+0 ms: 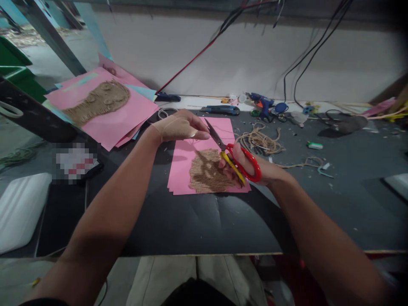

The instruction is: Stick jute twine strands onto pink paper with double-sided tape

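My right hand (239, 163) grips red-handled scissors (216, 135), thumb at the loop, with a yellow strip showing along the lower handle. The blades point up and left, toward my left hand (185, 124). That hand wears a beige wrap and its thumb and fingers are pinched together close to the blade tips; what lies between them is too small to make out. Beneath both hands, a patch of brown twine rows (207, 170) lies on pink paper (180, 170), partly shaded and partly covered by my right hand.
A loose twine coil (259, 139) lies right of the paper. Behind are a utility knife (221, 110) and a blue glue gun (263, 104). At left, a twine-covered shape (103, 98) rests on stacked pink sheets (140, 106). A white container (24, 208) sits at the left edge.
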A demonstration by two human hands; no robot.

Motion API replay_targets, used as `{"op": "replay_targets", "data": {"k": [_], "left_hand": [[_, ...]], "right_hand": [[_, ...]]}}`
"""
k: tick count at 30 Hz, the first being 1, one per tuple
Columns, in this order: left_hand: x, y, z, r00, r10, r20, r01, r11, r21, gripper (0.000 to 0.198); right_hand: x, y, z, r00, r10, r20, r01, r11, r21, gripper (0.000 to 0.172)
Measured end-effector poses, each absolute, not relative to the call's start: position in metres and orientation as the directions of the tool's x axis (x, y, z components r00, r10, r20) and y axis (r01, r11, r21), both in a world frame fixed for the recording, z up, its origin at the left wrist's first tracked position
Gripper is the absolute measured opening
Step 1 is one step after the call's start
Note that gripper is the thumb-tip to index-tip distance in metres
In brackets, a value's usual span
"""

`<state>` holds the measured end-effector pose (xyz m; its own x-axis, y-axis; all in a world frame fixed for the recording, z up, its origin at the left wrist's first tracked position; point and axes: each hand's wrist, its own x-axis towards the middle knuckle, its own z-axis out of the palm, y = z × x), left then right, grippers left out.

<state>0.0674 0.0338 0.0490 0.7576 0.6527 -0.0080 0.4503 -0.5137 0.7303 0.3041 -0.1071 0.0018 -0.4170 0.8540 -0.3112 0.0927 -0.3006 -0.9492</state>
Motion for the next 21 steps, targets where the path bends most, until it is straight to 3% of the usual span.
{"op": "replay_targets", "data": {"k": [5,9,15,21], "left_hand": [[0.066,0.035,0.048,0.755,0.655,-0.013,0.424,-0.474,0.772,0.03],[0.055,0.039,0.047,0.773,0.634,-0.015,0.365,-0.425,0.828,0.032],[0.043,0.047,0.037,0.797,0.592,0.116,0.151,-0.381,0.912,0.045],[0.048,0.051,0.029,0.789,0.608,0.084,0.153,-0.328,0.932,0.047]], "right_hand": [[0.302,-0.105,0.002,-0.384,0.881,-0.278,0.135,-0.245,-0.96,0.052],[0.299,-0.104,0.007,-0.358,0.898,-0.256,0.153,-0.214,-0.965,0.06],[0.303,-0.103,0.003,-0.353,0.906,-0.233,0.141,-0.194,-0.971,0.061],[0.308,-0.106,0.006,-0.46,0.816,-0.35,0.202,-0.287,-0.936,0.069]]}}
